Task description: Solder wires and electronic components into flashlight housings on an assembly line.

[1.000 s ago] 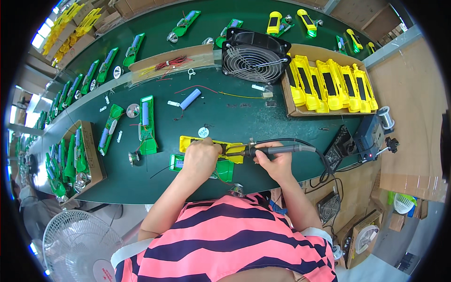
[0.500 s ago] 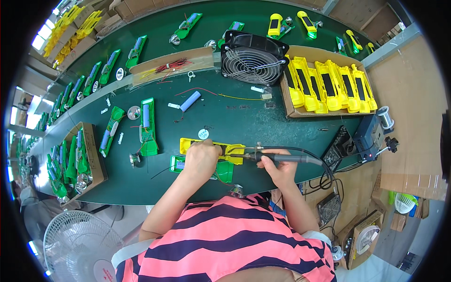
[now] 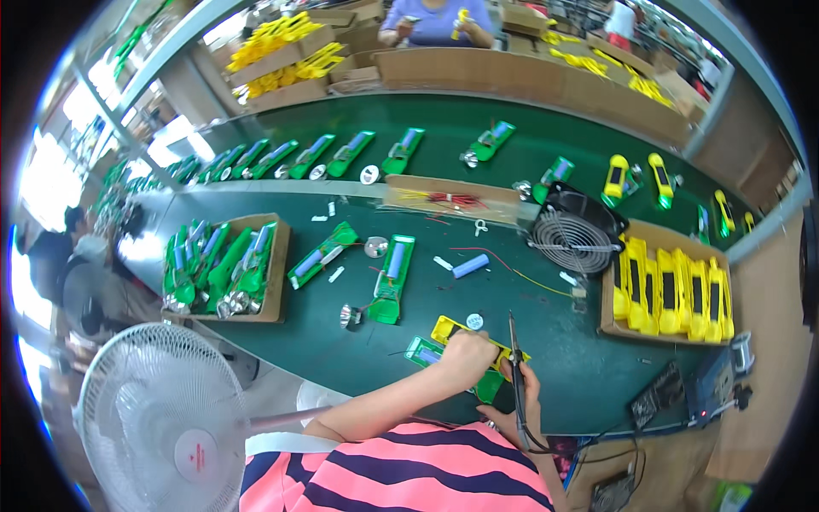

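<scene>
My left hand (image 3: 467, 358), its fingers curled, grips a yellow plastic shell (image 3: 447, 328) that lies slantwise near the table's front edge. Partly beneath that shell is a green lamp housing (image 3: 489, 387) with a blue cell (image 3: 429, 354); my left hand and wrist cover some of both. In my right hand (image 3: 527, 399) is a soldering iron (image 3: 515, 358), its thin tip pointing up and away, just right of the shell. Its black cable runs down past my wrist. Beyond the shell lies a small round white disc (image 3: 474, 322).
Left stands a carton (image 3: 277, 290) of green housings; right, a carton (image 3: 607, 317) of yellow shells. Near the latter is a black fan (image 3: 573, 235). A loose blue cell (image 3: 470, 266) and wires lie mid-table. Housings line the far green strip (image 3: 444, 119); another person (image 3: 437, 26) sits beyond.
The soldering iron has swung from lying level over the yellow shell to pointing upward beside it. My left hand keeps hold of the shell. The view has tilted up and turned left.
</scene>
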The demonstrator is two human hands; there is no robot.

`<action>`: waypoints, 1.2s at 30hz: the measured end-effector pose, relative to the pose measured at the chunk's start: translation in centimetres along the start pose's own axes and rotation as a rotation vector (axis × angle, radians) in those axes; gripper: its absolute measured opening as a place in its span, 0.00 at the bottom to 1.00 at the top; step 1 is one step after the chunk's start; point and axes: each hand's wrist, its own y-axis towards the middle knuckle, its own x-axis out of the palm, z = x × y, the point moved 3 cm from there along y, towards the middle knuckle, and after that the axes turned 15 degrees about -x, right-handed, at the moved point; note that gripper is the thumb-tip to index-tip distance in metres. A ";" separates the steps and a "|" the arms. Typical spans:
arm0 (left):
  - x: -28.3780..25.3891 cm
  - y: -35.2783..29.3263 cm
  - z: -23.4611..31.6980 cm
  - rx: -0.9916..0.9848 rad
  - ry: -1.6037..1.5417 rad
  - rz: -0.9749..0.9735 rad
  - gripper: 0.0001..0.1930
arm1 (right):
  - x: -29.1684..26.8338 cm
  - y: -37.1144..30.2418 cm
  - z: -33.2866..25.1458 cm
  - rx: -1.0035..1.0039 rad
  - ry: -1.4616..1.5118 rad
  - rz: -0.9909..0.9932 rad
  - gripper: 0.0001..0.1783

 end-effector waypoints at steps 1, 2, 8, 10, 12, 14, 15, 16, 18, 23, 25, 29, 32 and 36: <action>0.0 0.0 -0.1 -0.006 0.000 -0.003 0.02 | 0.0 0.1 -0.1 -0.044 -0.013 -0.017 0.51; 0.0 -0.1 -0.2 -0.047 0.001 0.002 0.02 | 0.1 0.3 -0.2 -0.078 -0.017 -0.057 0.51; 0.5 -0.3 -0.4 0.008 -0.049 0.038 0.03 | -0.4 0.7 -0.4 -0.113 -0.197 -0.031 0.49; 0.6 0.0 -0.5 -0.019 -0.008 -0.053 0.03 | -0.4 0.8 -0.4 -0.134 -0.229 -0.070 0.48; -0.4 0.0 -0.4 0.034 -0.032 -0.050 0.03 | -0.6 0.8 -0.1 -0.047 -0.268 -0.107 0.46; -2.3 -0.3 -0.6 0.058 -0.174 -0.025 0.06 | -0.8 0.6 -0.1 0.021 -0.236 -0.104 0.45; -3.9 -0.8 -1.1 0.000 -0.150 0.125 0.09 | -1.0 0.6 0.0 0.021 -0.263 -0.125 0.44; -5.2 -1.4 -1.6 0.008 -0.145 0.244 0.12 | -1.2 0.8 0.0 0.012 -0.239 -0.116 0.44; -6.2 -2.7 -2.9 -0.216 -0.139 0.107 0.13 | -1.6 1.2 -0.3 -0.139 -0.209 -0.075 0.44; -3.8 -3.6 -1.5 -0.030 -0.402 0.283 0.06 | -2.8 3.1 0.0 -0.273 -0.206 -0.098 0.41; -1.8 -3.3 -0.9 -0.031 -0.510 0.298 0.05 | -3.4 3.9 0.2 -0.259 -0.207 -0.156 0.41; -0.1 -3.4 -0.8 -0.094 -0.596 0.366 0.05 | -4.0 4.6 0.1 -0.231 -0.186 -0.174 0.42; -0.3 -3.7 -0.8 -0.053 -0.525 0.322 0.05 | -4.0 3.9 0.0 -0.074 -0.272 -0.152 0.44; -0.6 -3.4 -1.4 -0.075 -0.524 0.231 0.04 | -4.6 2.1 -1.3 -0.208 -0.248 0.135 0.13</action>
